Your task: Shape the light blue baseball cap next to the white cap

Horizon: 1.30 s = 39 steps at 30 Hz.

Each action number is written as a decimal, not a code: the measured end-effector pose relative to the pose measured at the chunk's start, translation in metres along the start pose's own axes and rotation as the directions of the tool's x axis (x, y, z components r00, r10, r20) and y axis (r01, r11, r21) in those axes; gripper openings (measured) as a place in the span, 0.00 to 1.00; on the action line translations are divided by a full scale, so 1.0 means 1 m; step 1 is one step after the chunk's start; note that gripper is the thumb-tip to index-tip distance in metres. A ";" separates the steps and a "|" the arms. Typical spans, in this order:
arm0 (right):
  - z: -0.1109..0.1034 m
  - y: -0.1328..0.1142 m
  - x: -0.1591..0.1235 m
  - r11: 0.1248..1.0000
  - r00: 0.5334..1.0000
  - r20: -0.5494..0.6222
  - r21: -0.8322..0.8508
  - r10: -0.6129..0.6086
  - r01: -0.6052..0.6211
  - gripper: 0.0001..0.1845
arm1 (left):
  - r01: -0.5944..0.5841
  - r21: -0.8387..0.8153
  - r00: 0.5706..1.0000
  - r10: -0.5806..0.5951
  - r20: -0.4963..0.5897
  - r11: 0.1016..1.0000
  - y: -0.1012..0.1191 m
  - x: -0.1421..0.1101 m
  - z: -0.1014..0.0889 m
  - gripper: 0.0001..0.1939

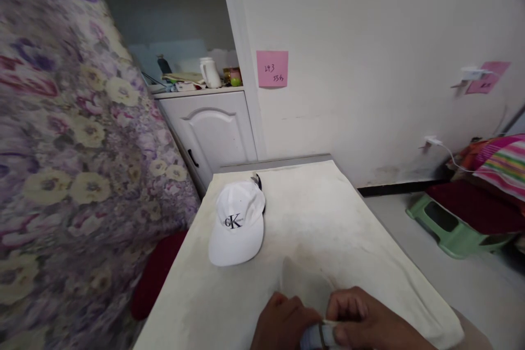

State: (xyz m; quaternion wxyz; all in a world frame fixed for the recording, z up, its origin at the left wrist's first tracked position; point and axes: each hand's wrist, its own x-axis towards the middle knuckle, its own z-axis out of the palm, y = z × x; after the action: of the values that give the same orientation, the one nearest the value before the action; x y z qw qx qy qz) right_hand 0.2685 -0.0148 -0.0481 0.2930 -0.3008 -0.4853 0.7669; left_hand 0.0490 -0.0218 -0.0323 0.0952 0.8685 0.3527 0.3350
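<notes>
At the bottom edge, my left hand and my right hand are close together over the table. Both have their fingers closed on a pale strap-like band with a narrow darker strip across it. My right thumb presses on its right end. Just beyond my fingers is a pale, off-white piece, almost the colour of the cloth; whether it joins the band I cannot tell. A white baseball cap with dark "CK" lettering rests farther left, its brim towards me, apart from both hands. A dark object shows behind it.
A cream cloth covers the table. A flowered curtain hangs at left, beside a red seat. White cabinet and wall stand behind. On the right floor is a green stool with a dark red top.
</notes>
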 end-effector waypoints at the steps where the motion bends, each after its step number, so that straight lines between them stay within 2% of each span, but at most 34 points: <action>1: 0.001 0.001 0.001 1.000 1.000 -0.003 0.004 0.001 -0.001 0.18 | 0.000 -0.006 1.000 0.000 0.004 1.000 0.000 0.000 0.000 0.34; 8: 0.008 -0.004 0.005 0.999 0.999 -0.035 -0.036 0.040 -0.042 0.19 | -0.040 -0.013 0.998 0.041 0.039 0.999 -0.006 -0.005 0.009 0.29; 12: 0.011 -0.005 0.005 0.996 0.998 -0.054 -0.073 0.042 -0.046 0.18 | 0.016 -0.021 0.997 -0.014 0.074 1.000 -0.007 -0.006 0.011 0.33; 16: 0.012 -0.007 0.004 0.989 0.995 -0.087 -0.135 0.042 -0.054 0.16 | -0.012 0.052 0.996 0.008 0.083 0.999 -0.009 -0.005 0.011 0.34; 24: 0.013 -0.014 0.004 0.987 0.998 -0.029 -0.154 0.047 -0.051 0.15 | -0.050 -0.005 0.999 0.051 0.021 0.999 -0.006 -0.003 0.009 0.28; 27: 0.015 -0.015 0.002 0.962 0.992 -0.103 -0.256 0.071 -0.095 0.10 | -0.081 -0.030 0.996 0.079 -0.045 0.996 -0.003 -0.003 0.009 0.25; 30: 0.020 -0.016 0.000 0.912 0.971 -0.217 -0.371 0.100 -0.177 0.05 | -0.102 0.014 0.990 0.103 -0.100 0.995 -0.002 -0.002 0.011 0.25; 34: 0.025 -0.019 0.000 0.854 0.954 -0.285 -0.471 0.088 -0.220 0.05 | -0.101 0.030 0.993 0.103 -0.055 0.994 -0.004 -0.004 0.015 0.27; 36: 0.023 -0.021 -0.001 0.884 0.967 -0.244 -0.435 0.067 -0.171 0.03 | -0.056 -0.013 0.998 0.055 -0.025 0.998 -0.007 -0.006 0.018 0.27; 39: 0.017 -0.022 -0.004 0.962 0.995 -0.098 -0.267 0.029 -0.055 0.14 | 0.019 -0.088 0.997 -0.025 -0.069 0.996 -0.014 -0.014 0.017 0.28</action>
State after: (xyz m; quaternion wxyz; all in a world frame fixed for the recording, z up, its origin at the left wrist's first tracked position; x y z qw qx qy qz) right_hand 0.2623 -0.0196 -0.0213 0.2553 -0.3836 -0.5645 0.6848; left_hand 0.0455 -0.0199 -0.0578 0.1245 0.8472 0.3504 0.3794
